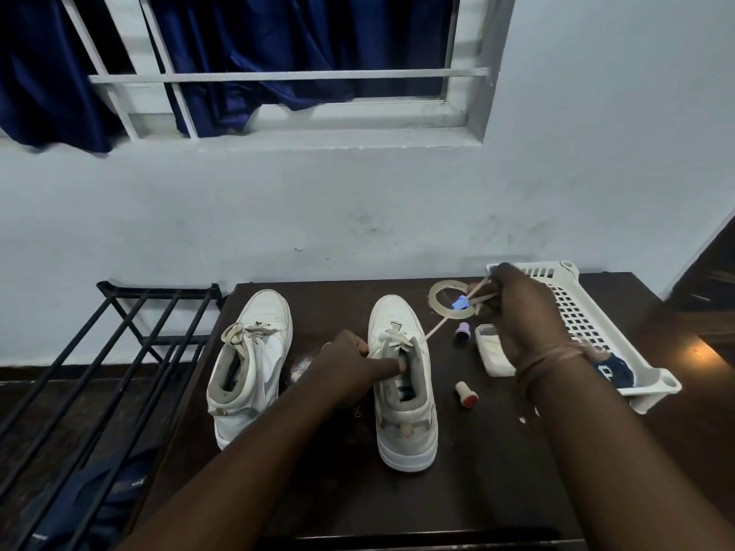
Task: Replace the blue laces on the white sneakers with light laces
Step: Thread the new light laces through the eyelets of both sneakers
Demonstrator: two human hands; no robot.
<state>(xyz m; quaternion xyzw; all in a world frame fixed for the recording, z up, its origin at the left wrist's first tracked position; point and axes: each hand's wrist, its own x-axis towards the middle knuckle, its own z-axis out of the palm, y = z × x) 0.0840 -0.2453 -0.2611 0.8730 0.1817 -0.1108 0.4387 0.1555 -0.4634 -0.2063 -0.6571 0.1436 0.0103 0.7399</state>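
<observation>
Right hand [525, 312] is closing tight around the light lace [435, 326], which is running taut up from the right sneaker [401, 375]; left hand [352, 369] is pinching that sneaker's tongue to steady it, fingers curled. I'm seeing light laces in both sneakers, the left sneaker [254, 359] standing beside. My worry: pulling harder could tip the shoe or sweep the tape roll [451, 298] and 2 stoppers nearby. Tray [596, 312] is crowding the right side; open table [477, 471] is lying nearer me
</observation>
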